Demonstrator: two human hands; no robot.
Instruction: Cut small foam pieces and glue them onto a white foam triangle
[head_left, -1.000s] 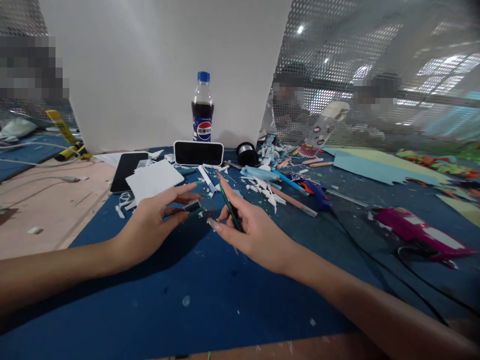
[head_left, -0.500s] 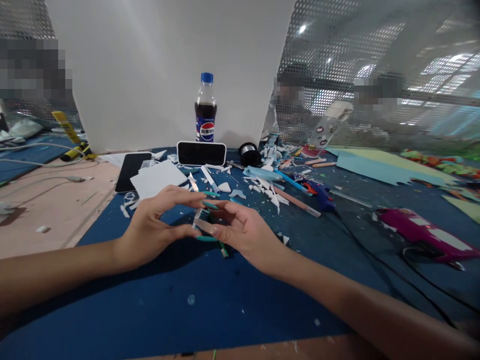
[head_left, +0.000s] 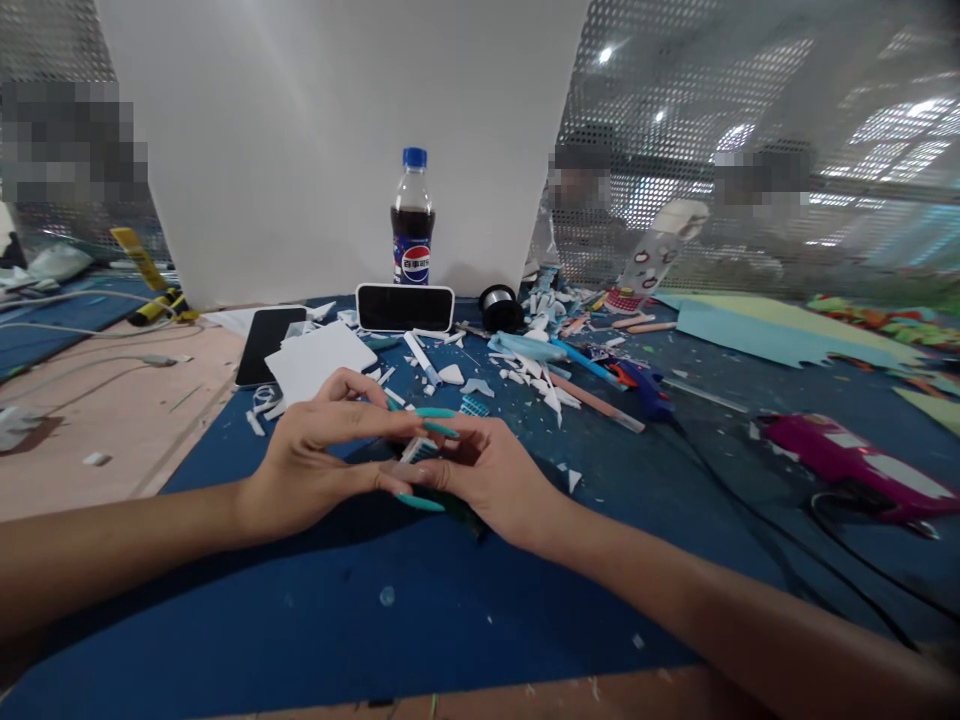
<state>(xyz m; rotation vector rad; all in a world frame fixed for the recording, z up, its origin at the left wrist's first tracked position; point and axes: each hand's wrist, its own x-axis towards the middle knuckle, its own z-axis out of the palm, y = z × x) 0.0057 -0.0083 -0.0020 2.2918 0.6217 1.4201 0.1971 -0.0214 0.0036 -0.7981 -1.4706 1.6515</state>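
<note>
Centre of the frame, and both hands are in close: the left hand (head_left: pixel 319 455) and the right hand (head_left: pixel 495 475) meet fingertip to fingertip, pinching a small pale ridged piece (head_left: pixel 417 450) between them, above the blue surface (head_left: pixel 360 620). Under the right palm pokes a dark green stick (head_left: pixel 471 522), apparently tucked in that grip too.

Here's the danger: those long teal nails (head_left: pixel 420 503) leave little pad on the piece, so an uneven squeeze could flip it loose or snap it. Drop it and it could vanish among the white scraps (head_left: pixel 536 385) right of centre; a loosened palm could free the stick.

Compare one second ago: hands apart then, stick slanting up from the right fingers; now they've closed together, and the stick's end points down toward the lower edge.
</note>
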